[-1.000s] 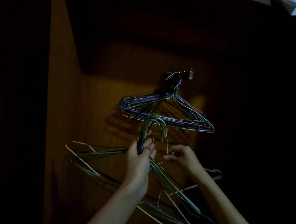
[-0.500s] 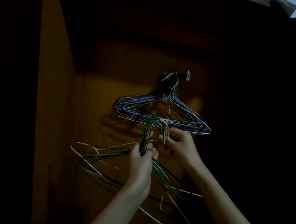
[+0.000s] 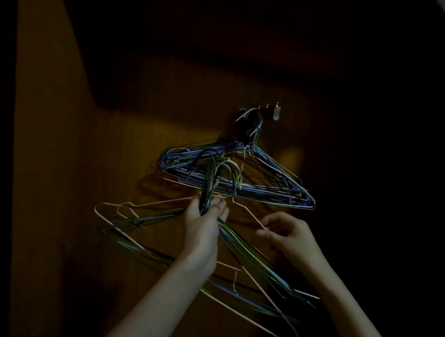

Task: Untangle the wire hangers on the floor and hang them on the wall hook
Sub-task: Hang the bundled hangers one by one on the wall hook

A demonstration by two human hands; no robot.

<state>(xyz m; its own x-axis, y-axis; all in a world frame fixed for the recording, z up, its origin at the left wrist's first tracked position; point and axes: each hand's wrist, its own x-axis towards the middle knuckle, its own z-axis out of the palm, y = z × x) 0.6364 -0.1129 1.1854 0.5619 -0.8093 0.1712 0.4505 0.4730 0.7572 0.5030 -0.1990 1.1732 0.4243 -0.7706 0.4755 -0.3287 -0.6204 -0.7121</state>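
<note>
Left hand (image 3: 202,223) grips bunched hangers (image 3: 247,262); right hand (image 3: 290,236) pinches one wire.

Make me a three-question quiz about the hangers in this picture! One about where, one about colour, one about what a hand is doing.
1. Where is the hung bunch of hangers?
A. on the wall hook
B. on the floor
C. on a chair

2. What colour is the wire hanger pinched by the right hand?
A. red
B. pale cream
C. black

3. What is the left hand doing?
A. pointing
B. hanging empty
C. gripping the held bundle by its necks

Answers: 1 A, its hooks loop over the rack. 2 B, the pale hanger is at its fingertips. 3 C, fingers wrap the necks.
</note>
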